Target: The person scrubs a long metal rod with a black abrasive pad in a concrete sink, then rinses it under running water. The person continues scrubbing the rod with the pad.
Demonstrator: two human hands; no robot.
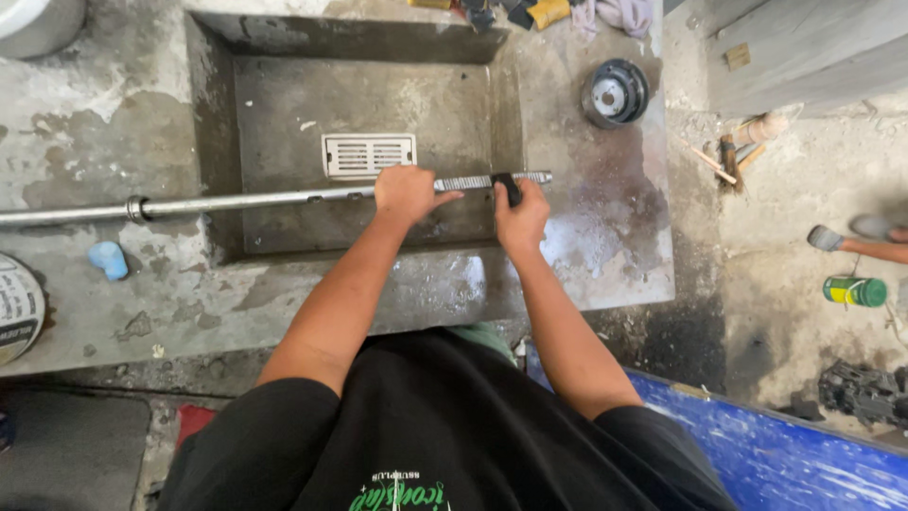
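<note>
Now the person's left hand (407,192) is closing its grip around a long metal rod (236,202) that is lying across a concrete basin (284,104), its threaded end (473,182) reaching past the right wall. Just beside it, the right hand (520,220) is clamping a small black tool (509,187) against the thread. A slotted drain grate (368,154) is sitting behind the rod, and a blue lump (109,259) is resting on the wet surface (586,255).

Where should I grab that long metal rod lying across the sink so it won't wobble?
Probably on the smooth bare stretch of the metal rod, from above, fingers wrapped over the top. It lies level across the concrete sink, so the top is free. The left hand already holds it that way; the right hand is at the toothed end.
</note>
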